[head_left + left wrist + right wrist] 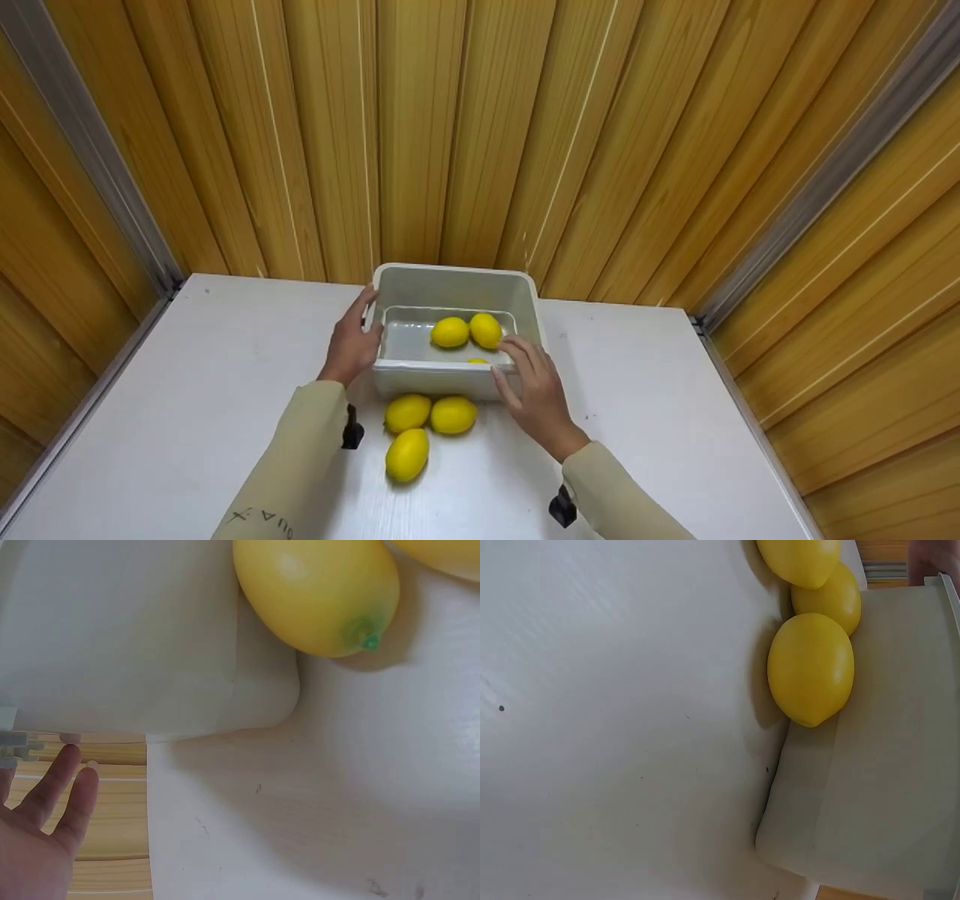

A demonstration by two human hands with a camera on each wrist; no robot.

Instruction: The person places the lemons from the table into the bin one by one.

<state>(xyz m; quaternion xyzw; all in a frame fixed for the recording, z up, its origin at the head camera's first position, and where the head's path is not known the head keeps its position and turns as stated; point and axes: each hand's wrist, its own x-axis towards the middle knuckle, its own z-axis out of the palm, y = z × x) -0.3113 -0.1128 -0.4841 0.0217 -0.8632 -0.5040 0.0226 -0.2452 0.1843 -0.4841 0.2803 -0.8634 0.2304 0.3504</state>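
Note:
A pale grey-white plastic bin (456, 381) stands near the back of the table. My left hand (354, 343) holds its left rim, thumb over the edge; in the left wrist view, fingers (52, 791) of that hand show beside the bin wall. My right hand (534, 390) is over the front right corner, thumb and fingers apart, fingertips reaching past the rim close to a yellow lemon (486, 331). Another lemon (449, 332) lies beside that one inside, and a third lemon (478, 361) is mostly hidden by the front wall. The right wrist view does not show the right hand.
Three more lemons sit on the white table (645, 420) before the bin: a left one (407, 414), a right one (453, 415) and a nearer one (407, 455). Wood-patterned panels (420, 135) rise behind the table and at both sides.

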